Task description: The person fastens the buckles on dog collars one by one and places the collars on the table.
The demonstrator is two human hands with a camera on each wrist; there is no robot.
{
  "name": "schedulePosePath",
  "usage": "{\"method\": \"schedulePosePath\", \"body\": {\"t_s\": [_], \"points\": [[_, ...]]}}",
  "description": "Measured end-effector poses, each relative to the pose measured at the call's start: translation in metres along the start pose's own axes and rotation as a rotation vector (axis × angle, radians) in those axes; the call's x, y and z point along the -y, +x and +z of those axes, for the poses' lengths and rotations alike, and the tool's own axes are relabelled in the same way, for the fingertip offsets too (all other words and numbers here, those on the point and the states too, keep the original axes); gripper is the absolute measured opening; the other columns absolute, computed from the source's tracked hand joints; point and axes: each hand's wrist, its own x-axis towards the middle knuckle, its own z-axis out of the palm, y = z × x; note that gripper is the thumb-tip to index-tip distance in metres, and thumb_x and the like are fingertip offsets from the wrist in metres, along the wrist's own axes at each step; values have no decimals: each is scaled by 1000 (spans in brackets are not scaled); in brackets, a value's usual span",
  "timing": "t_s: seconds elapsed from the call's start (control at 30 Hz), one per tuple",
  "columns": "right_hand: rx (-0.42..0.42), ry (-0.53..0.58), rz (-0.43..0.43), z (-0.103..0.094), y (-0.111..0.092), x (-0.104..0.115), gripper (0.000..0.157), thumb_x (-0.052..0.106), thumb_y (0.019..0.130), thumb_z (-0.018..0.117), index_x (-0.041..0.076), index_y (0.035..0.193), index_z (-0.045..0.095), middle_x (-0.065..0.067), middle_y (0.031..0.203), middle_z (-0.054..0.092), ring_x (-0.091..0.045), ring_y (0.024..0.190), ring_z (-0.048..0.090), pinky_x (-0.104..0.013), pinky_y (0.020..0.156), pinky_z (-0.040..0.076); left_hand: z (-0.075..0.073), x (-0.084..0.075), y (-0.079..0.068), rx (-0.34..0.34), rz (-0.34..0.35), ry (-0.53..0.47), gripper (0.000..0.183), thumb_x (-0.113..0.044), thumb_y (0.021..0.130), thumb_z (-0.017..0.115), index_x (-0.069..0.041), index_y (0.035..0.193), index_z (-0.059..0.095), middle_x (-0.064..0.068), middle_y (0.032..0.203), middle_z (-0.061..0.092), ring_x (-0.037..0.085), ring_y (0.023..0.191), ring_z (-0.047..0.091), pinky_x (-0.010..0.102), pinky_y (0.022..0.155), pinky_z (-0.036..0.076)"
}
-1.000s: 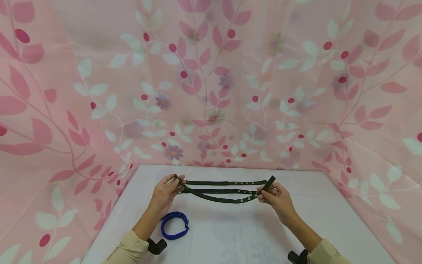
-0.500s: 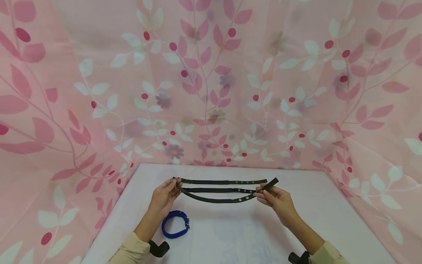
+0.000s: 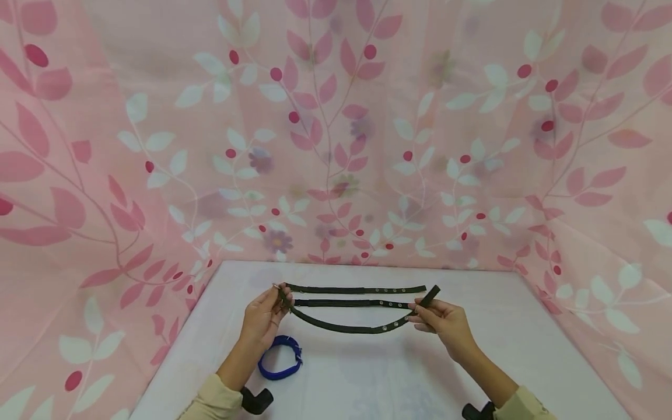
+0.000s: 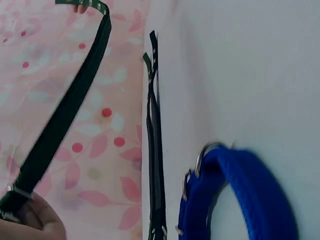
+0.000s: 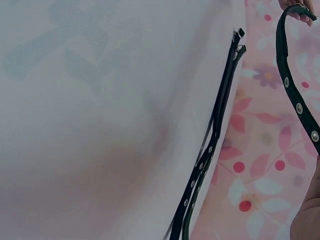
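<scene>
A dark green collar strap (image 3: 341, 328) with metal eyelets sags in the air between my two hands. My left hand (image 3: 261, 318) pinches its buckle end, whose metal fittings (image 4: 19, 192) show in the left wrist view. My right hand (image 3: 445, 324) pinches the strap near the eyelet end, and the tip sticks up past the fingers. Two more dark green collars, one farther back (image 3: 336, 290) and one nearer (image 3: 341, 303), lie stretched out on the table behind the held one. A blue collar (image 4: 262, 192), buckled into a ring, lies beside my left forearm.
The white-covered table (image 3: 367, 373) meets a pink leaf-patterned cloth (image 3: 336, 146) at its back edge. The same cloth hangs on both sides. Black devices sit at the left wrist (image 3: 257, 401) and right wrist (image 3: 478, 410).
The held collar has come away from the two lying collars and sags lower toward me. My hands have shifted only slightly. The blue collar stays in place.
</scene>
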Motion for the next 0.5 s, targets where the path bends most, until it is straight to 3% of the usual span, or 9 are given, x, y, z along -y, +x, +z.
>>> {"method": "schedulePosePath", "body": {"t_s": [0.2,0.33,0.5], "points": [[-28,-20,17,7,-1,0,49,17,91,71,-16,124,55,-8,100,77,-13,73,73,-30,70,61,7,10,-2,-101,-90,121,29,-27,108,39,-4,107,57,-1,79,59,10,73,62,29,78,56],[-63,-9,46,12,-1,-1,47,19,92,70,-14,123,56,-6,96,77,-13,69,71,-28,67,60,12,12,-7,-167,-157,174,40,-22,109,25,6,127,47,-2,79,39,9,65,42,26,69,42],[-43,-20,46,15,-2,1,45,20,93,70,-13,120,58,-5,93,76,-11,67,69,-28,65,60,15,10,-8,-188,-111,158,48,-28,109,24,7,135,44,-3,83,34,9,68,36,26,69,35]]}}
